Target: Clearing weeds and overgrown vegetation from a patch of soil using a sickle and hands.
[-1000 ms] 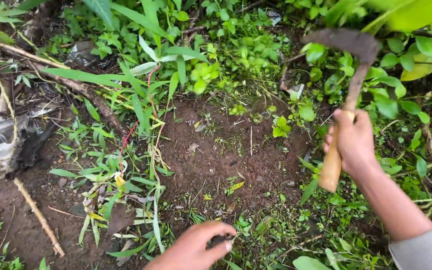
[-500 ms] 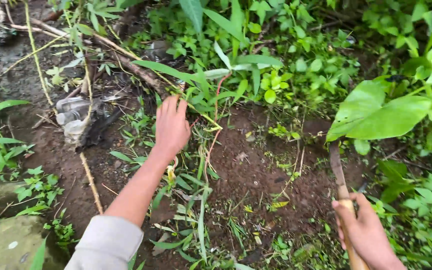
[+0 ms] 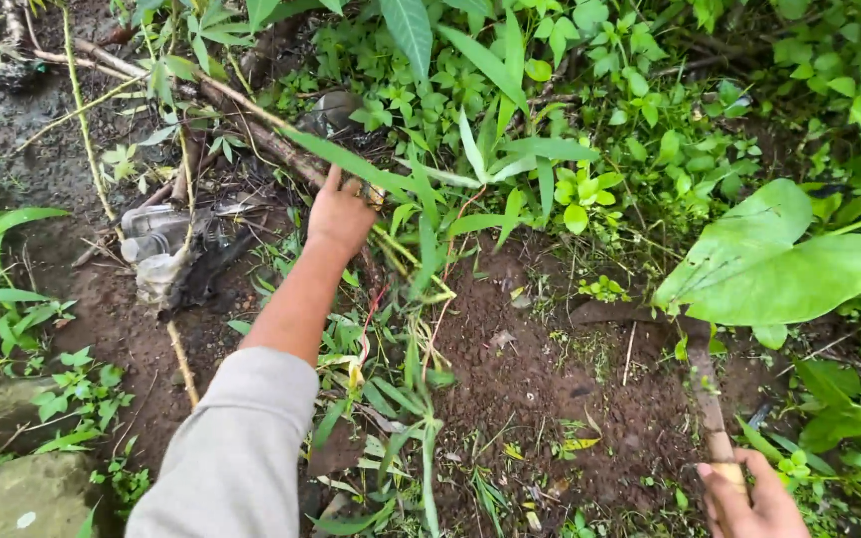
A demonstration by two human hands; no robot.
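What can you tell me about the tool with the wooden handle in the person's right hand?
The tool has a pale wooden handle gripped at its lower end by the right hand. A dark, rusty-looking metal neck rises from it and bends left into a curved blade lying low over bare brown soil, partly under a big green leaf.

A rusty, wooden-handled sickle [image 3: 702, 384] lies blade-down on bare soil beside long-leaved weeds [image 3: 421, 199].

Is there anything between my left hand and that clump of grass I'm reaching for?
Nothing visible stands between them. The left hand is already at the long-bladed grass clump, fingers among its leaves by a fallen brown stick. The right hand holds the wooden-handled hoe off to the side.
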